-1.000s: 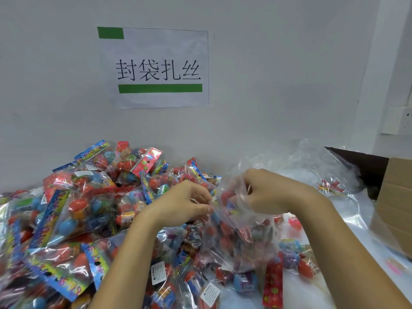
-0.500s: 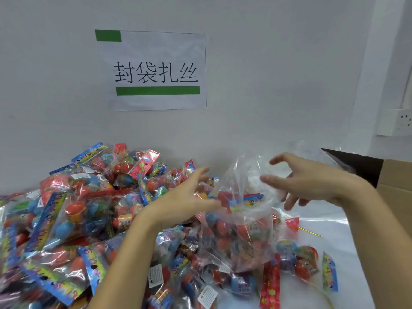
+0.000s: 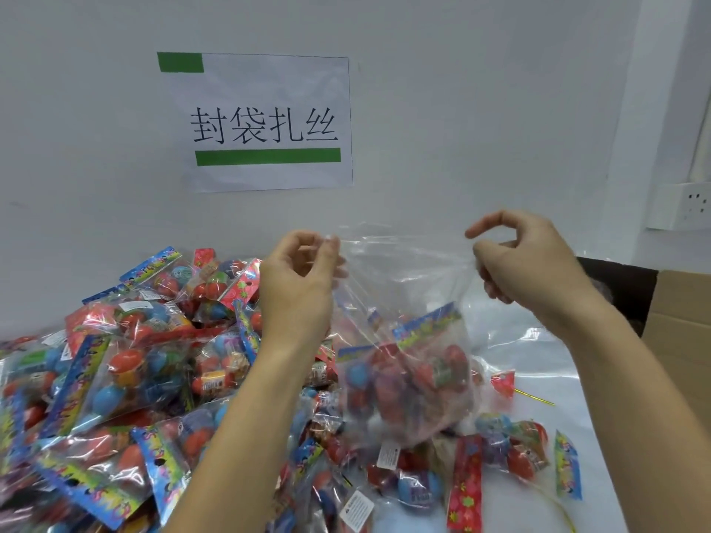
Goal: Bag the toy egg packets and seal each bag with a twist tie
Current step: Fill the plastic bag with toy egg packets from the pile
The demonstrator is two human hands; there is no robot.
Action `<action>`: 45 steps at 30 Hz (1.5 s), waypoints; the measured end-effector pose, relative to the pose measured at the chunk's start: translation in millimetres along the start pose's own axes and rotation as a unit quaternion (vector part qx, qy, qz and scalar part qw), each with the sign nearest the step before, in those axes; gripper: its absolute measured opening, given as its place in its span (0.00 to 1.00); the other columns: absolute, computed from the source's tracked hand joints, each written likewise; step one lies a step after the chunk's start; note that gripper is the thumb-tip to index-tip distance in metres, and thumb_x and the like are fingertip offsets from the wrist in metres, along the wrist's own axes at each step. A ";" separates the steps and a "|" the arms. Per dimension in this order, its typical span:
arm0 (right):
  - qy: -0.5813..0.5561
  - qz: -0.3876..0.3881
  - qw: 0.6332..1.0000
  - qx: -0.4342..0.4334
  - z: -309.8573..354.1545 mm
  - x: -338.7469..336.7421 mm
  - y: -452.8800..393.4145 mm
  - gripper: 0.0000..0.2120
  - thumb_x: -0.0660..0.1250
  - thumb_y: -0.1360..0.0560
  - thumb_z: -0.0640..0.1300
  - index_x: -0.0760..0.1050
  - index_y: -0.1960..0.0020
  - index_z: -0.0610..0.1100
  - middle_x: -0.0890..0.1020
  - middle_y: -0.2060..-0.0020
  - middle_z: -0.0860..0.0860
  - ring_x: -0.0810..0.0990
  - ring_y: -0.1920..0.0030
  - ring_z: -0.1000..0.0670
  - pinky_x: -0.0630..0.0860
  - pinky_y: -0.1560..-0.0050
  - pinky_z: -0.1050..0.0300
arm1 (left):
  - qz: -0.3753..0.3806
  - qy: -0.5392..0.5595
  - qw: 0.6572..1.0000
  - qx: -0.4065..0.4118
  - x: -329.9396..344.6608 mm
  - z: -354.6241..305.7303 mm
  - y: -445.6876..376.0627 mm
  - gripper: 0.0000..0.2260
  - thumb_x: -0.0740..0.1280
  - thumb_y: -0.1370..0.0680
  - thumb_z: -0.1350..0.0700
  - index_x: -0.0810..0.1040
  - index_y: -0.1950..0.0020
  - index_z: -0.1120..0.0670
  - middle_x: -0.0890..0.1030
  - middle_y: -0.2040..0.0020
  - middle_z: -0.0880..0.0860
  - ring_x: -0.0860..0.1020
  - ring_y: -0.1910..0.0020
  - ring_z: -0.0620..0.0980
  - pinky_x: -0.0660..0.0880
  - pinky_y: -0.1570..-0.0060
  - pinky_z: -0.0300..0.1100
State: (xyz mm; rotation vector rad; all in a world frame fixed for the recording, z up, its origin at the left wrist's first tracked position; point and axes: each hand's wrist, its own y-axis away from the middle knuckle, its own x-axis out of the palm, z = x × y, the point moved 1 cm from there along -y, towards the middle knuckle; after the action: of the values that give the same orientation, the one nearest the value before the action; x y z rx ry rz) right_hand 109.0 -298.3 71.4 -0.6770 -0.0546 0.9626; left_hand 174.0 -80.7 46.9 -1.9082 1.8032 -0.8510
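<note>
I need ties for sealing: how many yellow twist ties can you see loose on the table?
1: a yellow twist tie on the white table, right of the held bag. Others may be hidden under packets.

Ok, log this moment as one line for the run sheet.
step: bag lifted by mouth | left hand: pinches rim | right hand: pinches rim | clear bag: holds egg packets, untied | twist tie: on table

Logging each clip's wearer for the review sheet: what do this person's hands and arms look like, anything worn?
Both arms are bare up to the frame edge, with no sleeves showing. The left hand and right hand wear no gloves, and no rings, watch or wristband are visible. Nails look short and unpainted.
</note>
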 end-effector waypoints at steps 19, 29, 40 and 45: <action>-0.151 0.065 0.977 0.135 -29.8 13.0 -9.2 0.23 0.68 0.22 0.56 0.73 0.34 0.42 0.82 0.53 0.45 0.87 0.57 0.51 0.81 0.59 0.62 | 0.017 0.006 0.999 -0.046 -3.3 -1.6 2.0 0.09 0.65 0.18 0.50 0.71 0.55 0.51 0.86 0.62 0.53 0.85 0.67 0.56 0.80 0.69 0.42; 0.028 0.295 0.944 0.149 -29.3 33.8 8.1 0.53 0.81 0.46 0.65 0.69 0.29 0.43 0.83 0.42 0.49 0.83 0.43 0.49 0.79 0.38 0.48 | 0.021 0.046 0.998 -0.040 1.3 4.9 3.7 0.08 0.63 0.18 0.49 0.71 0.53 0.51 0.86 0.56 0.44 0.86 0.61 0.51 0.81 0.64 0.38; 0.005 0.150 0.980 0.127 -36.8 44.7 4.7 0.02 0.74 0.25 0.38 0.83 0.56 0.42 0.86 0.58 0.47 0.87 0.56 0.46 0.84 0.53 0.50 | 0.390 -0.171 0.881 -0.208 -51.2 24.7 3.5 0.33 0.73 0.32 0.32 0.69 0.30 0.37 0.80 0.43 0.30 0.77 0.43 0.29 0.73 0.49 0.29; -0.018 0.143 0.983 0.113 -37.6 49.7 4.2 0.03 0.72 0.23 0.38 0.83 0.55 0.42 0.86 0.57 0.42 0.86 0.54 0.43 0.83 0.53 0.49 | 0.365 -0.185 0.896 -0.174 -29.1 30.8 12.1 0.14 0.73 0.28 0.38 0.79 0.44 0.37 0.83 0.48 0.36 0.80 0.52 0.33 0.74 0.56 0.28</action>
State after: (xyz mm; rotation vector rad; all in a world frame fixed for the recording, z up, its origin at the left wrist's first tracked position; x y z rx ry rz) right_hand 147.6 -277.4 26.8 -0.4645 0.1218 1.2364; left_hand 185.1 -57.3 11.2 -1.2413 2.2511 0.0950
